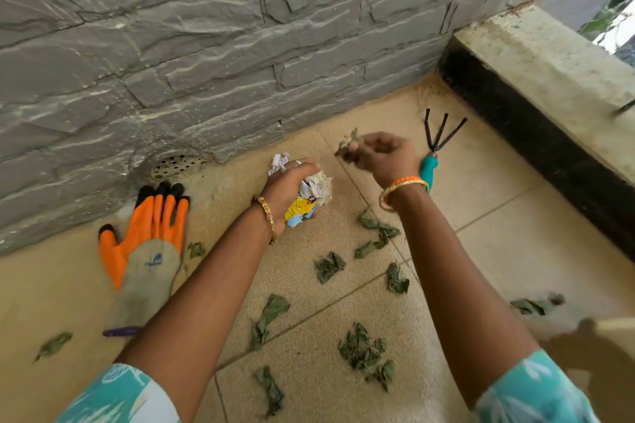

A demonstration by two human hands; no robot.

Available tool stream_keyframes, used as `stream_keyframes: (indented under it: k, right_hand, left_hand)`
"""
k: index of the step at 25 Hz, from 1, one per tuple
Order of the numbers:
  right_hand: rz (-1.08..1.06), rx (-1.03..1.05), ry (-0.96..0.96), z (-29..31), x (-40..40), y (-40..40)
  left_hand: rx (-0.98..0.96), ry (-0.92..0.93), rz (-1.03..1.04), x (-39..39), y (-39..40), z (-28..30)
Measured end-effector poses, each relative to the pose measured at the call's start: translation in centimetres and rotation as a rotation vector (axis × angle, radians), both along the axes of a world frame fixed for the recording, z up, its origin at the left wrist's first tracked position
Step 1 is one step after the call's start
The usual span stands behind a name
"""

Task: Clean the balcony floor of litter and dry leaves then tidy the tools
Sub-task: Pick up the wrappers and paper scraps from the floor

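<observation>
Nearest the body, below both forearms, dry leaves (364, 352) lie scattered over the balcony floor (515, 251), a dense clump under the right forearm and singles between the arms and out to either side. Left of the left forearm an orange glove (147, 244) lies flat, a purple pen-like item (120, 331) just below its cuff. Further up, the left hand (288, 189) is curled round a wad of crumpled paper litter (314, 192), white and yellow scraps poking out past the fingers. Just right of it and slightly beyond, apart from it, the right hand (381, 156) pinches a dry leaf bit (347, 144) at the fingertips. Beside the right wrist, on the far side, a teal-handled hand rake (434, 151) rests on the floor, prongs pointing away. Beyond the left hand a drain grate (178, 165) sits at the foot of the stone wall (206, 45); a raised ledge (549, 72) runs off to the right. Risks, as I judge: the left wad looks overfull, so adding the leaf could spill scraps back onto the floor; dry leaves may crumble under a pinch; loose bits could end up in the drain; many leaves remain, tools untidied.
</observation>
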State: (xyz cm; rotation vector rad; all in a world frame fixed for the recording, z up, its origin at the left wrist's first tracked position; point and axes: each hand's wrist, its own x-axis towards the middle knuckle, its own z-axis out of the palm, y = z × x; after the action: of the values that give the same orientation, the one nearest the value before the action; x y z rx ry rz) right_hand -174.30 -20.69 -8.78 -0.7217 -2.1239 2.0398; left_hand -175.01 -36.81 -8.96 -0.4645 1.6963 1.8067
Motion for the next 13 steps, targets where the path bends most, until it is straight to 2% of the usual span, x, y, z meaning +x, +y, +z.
stream_keyframes:
  k: [1, 3, 6, 7, 10, 13]
  right_hand:
    - [0.015, -0.132, -0.059, 0.1, 1.4, -0.7]
    - [0.034, -0.264, -0.146, 0.0, 3.1, -1.9]
    - [0.068, -0.305, -0.198, -0.1, 3.5, -2.9]
    - [0.106, -0.247, -0.198, -0.1, 3.3, -3.3]
    - [0.252, 0.122, -0.217, -0.7, 2.3, -3.9]
    - [0.258, 0.314, -0.171, -0.9, 0.7, -4.8]
  left_hand:
    - [-0.008, 0.013, -0.038, 0.4, 0.0, -0.4]
    - [-0.043, 0.026, -0.106, 1.3, -0.2, -1.1]
    - [-0.031, 0.011, -0.085, 2.7, -0.4, -1.5]
    - [-0.050, 0.013, -0.068, 2.9, -0.5, -1.5]
    - [-0.168, 0.013, 0.053, 3.0, -1.3, -1.8]
    - [-0.195, -0.082, 0.200, 2.7, -3.0, -2.2]
